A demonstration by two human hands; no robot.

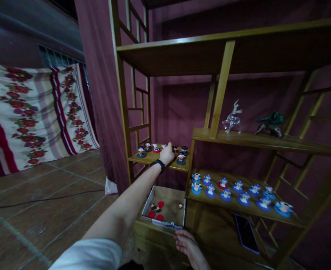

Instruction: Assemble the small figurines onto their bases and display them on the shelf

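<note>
My left hand (167,153) reaches out to the small wooden shelf (151,159) and is closed on a small figurine among several little dark-haired figurines (141,151) standing there. A black watch band sits on that wrist. My right hand (188,244) rests at the near edge of an open cardboard box (168,208), fingers loosely spread, holding nothing. The box holds red round bases (151,214) and a few small figurines.
A lower shelf (240,207) carries several blue-based figurines (226,194). A phone (246,233) lies beneath it. A glass deer (232,119) and a dark green figure (270,124) stand on the upper shelf. A flowered cloth (33,116) hangs at left; a cable crosses the tiled floor.
</note>
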